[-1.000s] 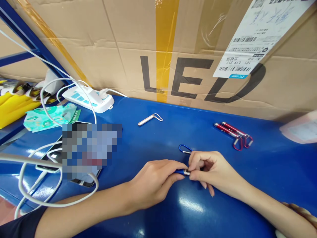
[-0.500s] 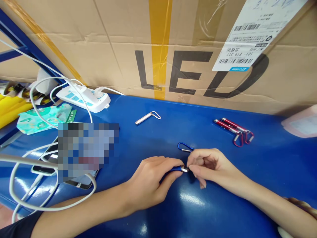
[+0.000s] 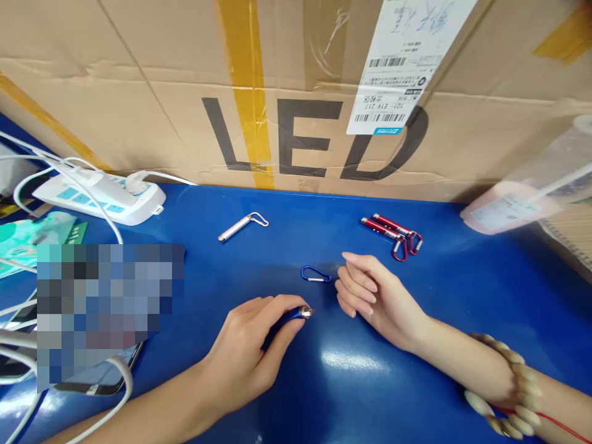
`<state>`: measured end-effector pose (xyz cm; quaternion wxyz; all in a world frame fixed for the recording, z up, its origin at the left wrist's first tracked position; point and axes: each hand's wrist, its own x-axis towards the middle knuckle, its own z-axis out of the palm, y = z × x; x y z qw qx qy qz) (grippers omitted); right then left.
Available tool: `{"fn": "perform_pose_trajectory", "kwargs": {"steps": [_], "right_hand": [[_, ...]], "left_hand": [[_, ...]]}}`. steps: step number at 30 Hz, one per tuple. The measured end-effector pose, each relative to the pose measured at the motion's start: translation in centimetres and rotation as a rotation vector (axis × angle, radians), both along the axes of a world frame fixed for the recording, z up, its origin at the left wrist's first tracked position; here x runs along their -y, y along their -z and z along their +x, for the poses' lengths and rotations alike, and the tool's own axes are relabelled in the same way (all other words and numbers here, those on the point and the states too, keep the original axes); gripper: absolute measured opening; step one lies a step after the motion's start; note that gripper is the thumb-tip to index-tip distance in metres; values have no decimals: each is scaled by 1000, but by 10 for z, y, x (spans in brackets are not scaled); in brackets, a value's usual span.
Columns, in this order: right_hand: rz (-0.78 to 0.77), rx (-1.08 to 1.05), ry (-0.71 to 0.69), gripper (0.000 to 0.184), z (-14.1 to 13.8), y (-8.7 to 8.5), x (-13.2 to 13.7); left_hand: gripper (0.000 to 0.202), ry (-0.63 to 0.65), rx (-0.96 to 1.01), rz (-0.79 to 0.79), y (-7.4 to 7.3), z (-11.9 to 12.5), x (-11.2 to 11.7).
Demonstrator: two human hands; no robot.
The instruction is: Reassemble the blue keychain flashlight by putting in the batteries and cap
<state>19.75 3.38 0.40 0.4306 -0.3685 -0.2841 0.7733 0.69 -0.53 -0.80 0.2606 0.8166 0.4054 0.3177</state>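
My left hand (image 3: 252, 357) is closed round a small blue pen-shaped flashlight (image 3: 289, 317), whose silver tip pokes out past my fingers. My right hand (image 3: 370, 296) rests on the blue table (image 3: 462, 290) just right of it, fingers loosely apart and holding nothing. A blue carabiner clip (image 3: 316, 274) lies on the table between the two hands, next to my right fingertips. Farther back lie a silver flashlight with a clip (image 3: 240, 226) and two red flashlights with clips (image 3: 392, 232).
A big cardboard box marked LED (image 3: 300, 111) walls off the back. A white power strip (image 3: 102, 196) with white cables sits at the left, above a phone (image 3: 92, 385). A pinkish plastic bag (image 3: 509, 209) lies at the right.
My right hand has let go of the flashlight's tip and drawn back to the right, fingers spread. The left hand keeps the flashlight. The camera has swung to the right.
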Motion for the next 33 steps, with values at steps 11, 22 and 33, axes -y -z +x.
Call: {"fn": "perform_pose_trajectory", "kwargs": {"steps": [11,22,33], "right_hand": [[20,-2,-9,48,1,7,0],[-4,74,-35,54,0,3,1],[27,63,10,48,-1,7,1]], "left_hand": [[15,-9,-32,31,1,0,-1],[15,-10,-39,19,1,0,-2],[15,2,-44,13,1,0,-1]]}}
